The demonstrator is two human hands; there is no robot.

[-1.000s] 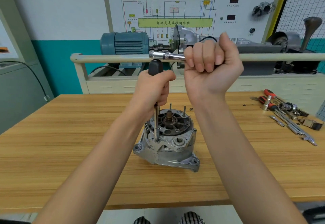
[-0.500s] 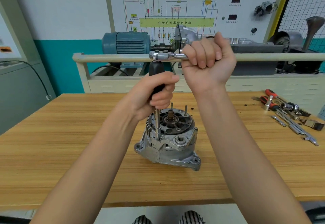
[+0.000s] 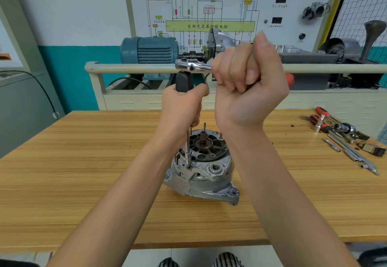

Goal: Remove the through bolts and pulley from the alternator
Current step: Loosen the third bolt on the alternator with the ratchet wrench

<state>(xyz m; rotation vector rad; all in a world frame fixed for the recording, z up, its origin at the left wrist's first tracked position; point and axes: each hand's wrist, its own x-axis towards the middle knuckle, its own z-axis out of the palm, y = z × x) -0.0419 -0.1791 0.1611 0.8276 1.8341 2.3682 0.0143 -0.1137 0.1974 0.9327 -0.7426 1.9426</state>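
1 alternator [image 3: 202, 168] is standing near the middle of the wooden bench [image 3: 83, 172], its open end facing up and its mounting ears resting on the wood. 2 hands are working above it. The left hand [image 3: 183, 107] is wrapping its fingers around the black grip [image 3: 184, 81] of 1 long driver, whose thin steel shaft [image 3: 187, 151] is running straight down to 1 bolt [image 3: 188, 166] at the near-left edge of the housing. The right hand [image 3: 249, 84] is clenching its fingers in a fist around the handle of 1 chrome ratchet [image 3: 191, 66]; the ratchet head is sitting on top of the black grip, and the handle is lying level, pointing right, with a red tip [image 3: 290, 80] showing past the fist. 3 thin studs are sticking up from the back rim of the alternator: 1 [image 3: 204, 125] just behind the centre shaft [image 3: 202, 136], 1 partly hidden by the left hand, and 1 [image 3: 221, 135] to the right. Well apart, at the right end of the bench, 1 loose cluster of tools [image 3: 345, 138] is lying, including 2 red-and-black handles and several steel sockets and bars, too jumbled to count. Behind the bench, 1 blue-grey motor [image 3: 149, 49] is sitting below a wiring diagram board [image 3: 209, 13].
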